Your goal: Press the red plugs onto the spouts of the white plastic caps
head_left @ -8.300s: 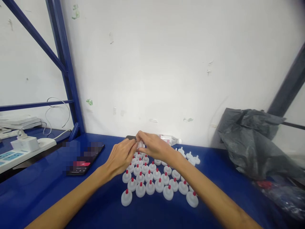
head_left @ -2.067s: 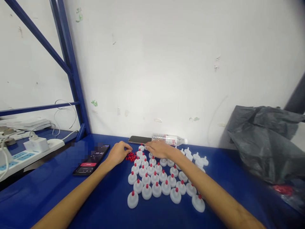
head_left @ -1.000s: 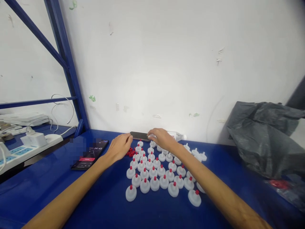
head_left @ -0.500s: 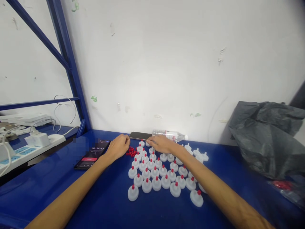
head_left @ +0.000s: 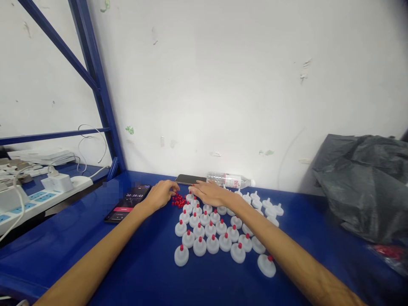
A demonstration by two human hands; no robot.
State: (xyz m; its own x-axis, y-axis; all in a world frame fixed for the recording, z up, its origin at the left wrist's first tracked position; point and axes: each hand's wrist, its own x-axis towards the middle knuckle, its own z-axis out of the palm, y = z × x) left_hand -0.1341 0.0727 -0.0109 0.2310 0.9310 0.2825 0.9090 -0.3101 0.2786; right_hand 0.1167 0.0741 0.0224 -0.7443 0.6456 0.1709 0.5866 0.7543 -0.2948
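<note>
My left hand (head_left: 162, 194) is above the left edge of a loose pile of small red caps (head_left: 179, 200). Its fingers are bent, with thumb and index finger slightly apart; nothing shows between them. Reaching in from the right, my right hand (head_left: 208, 193) has its fingertips pinched around a small red cap, just behind a round white nozzle lid (head_left: 190, 197). In front of both hands stand several white nozzle lids (head_left: 199, 247) with red caps on their tips. Others, with bare white tips (head_left: 256, 201), sit behind my right forearm, which partly hides the group.
A phone showing a timer (head_left: 129, 203) lies left of my left hand. Along the wall are a dark phone (head_left: 190, 180) and a plastic bottle (head_left: 231, 180) on its side. A dark grey plastic bag (head_left: 363, 182) stands at right, a power strip (head_left: 35, 199) at left.
My right hand has shifted left, closer to the red pile and my left hand. My left hand stays by the pile, its fingers reaching slightly further over it. The camera view has turned slightly left.
</note>
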